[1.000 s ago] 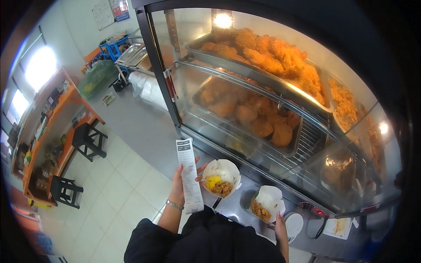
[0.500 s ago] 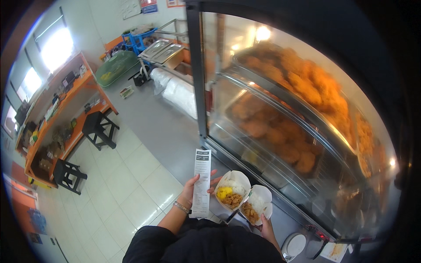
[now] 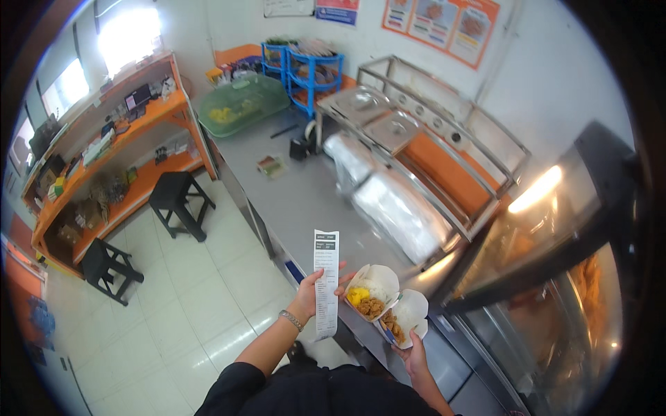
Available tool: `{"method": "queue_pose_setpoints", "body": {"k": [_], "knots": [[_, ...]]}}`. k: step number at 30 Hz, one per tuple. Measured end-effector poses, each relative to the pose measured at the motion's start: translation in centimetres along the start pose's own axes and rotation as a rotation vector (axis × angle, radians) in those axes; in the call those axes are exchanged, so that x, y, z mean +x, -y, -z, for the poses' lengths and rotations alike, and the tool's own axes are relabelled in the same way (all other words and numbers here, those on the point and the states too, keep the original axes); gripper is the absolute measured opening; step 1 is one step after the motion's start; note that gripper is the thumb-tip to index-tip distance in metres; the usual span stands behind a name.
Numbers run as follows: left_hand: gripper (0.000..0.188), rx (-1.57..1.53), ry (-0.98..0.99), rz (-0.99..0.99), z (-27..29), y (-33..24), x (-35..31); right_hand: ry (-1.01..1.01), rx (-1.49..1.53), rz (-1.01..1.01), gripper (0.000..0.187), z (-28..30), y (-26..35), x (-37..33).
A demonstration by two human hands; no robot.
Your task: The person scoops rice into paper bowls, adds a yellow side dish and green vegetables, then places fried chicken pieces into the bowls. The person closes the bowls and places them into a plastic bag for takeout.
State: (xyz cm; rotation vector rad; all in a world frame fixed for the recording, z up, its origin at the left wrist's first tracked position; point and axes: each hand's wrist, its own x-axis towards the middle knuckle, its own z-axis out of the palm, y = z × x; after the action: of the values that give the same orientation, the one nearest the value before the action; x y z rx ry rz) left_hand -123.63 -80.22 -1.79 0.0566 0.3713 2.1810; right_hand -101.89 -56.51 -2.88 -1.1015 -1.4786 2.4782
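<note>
A long printed paper receipt [image 3: 326, 291] is held upright in my left hand [image 3: 303, 297], pinched under the thumb. The fingers behind the receipt reach the side of a white takeaway box [image 3: 380, 275], open, with rice, yellow pieces and fried chicken inside. My right hand [image 3: 416, 356] grips a second open box [image 3: 414, 303] of rice and chicken, its thumb on the rim. The two boxes sit side by side, touching, in front of my body. How far the left fingers support the first box is partly hidden.
A steel counter [image 3: 298, 201] runs ahead, bearing a green domed cover [image 3: 243, 104], plastic-wrapped packs [image 3: 399, 215] and a steel food warmer [image 3: 395, 128]. A glass display case [image 3: 534, 291] stands at right. Black stools [image 3: 177, 201] and orange shelving [image 3: 118, 152] are at left.
My view has swung away from the fried-chicken display case, which now sits at the far right. The counter and food warmer have come into fuller view. Both hands keep their holds.
</note>
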Motion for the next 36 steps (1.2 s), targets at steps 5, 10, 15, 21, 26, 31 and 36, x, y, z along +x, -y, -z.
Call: {"method": "queue_pose_setpoints", "body": {"k": [5, 10, 15, 21, 26, 31, 36], "knots": [[0.062, -0.035, -0.149, -0.113, 4.4, -12.1, 2.5, 0.020, 0.018, 0.075, 0.052, -11.8, -1.1, 8.1], [0.058, 0.026, -0.178, -0.103, 8.2, -20.5, 4.5, 0.000, -0.026, 0.132, 0.055, -19.7, -1.3, 12.7], [0.066, 0.198, -0.095, 0.015, 10.7, -31.0, 8.1, -0.030, -0.043, 0.083, 0.056, -27.3, -0.4, 18.7], [0.066, 0.144, -0.063, 0.087, 13.1, -39.5, 12.5, -0.127, 0.074, 0.028, 0.050, -33.5, 1.2, 24.9], [0.065, 0.165, -0.091, 0.077, 17.2, -48.2, 12.2, -0.580, -0.464, 0.746, 0.037, -41.0, 5.1, 24.9], [0.065, 0.041, -0.144, 0.100, 21.9, -57.3, 10.7, -0.133, -1.262, 1.086, 0.025, -53.6, 8.1, 23.5], [0.066, -0.010, -0.086, 0.255, 22.7, -62.4, 12.1, 0.046, -1.820, 0.876, 0.030, -63.0, 6.5, 32.5]]}}
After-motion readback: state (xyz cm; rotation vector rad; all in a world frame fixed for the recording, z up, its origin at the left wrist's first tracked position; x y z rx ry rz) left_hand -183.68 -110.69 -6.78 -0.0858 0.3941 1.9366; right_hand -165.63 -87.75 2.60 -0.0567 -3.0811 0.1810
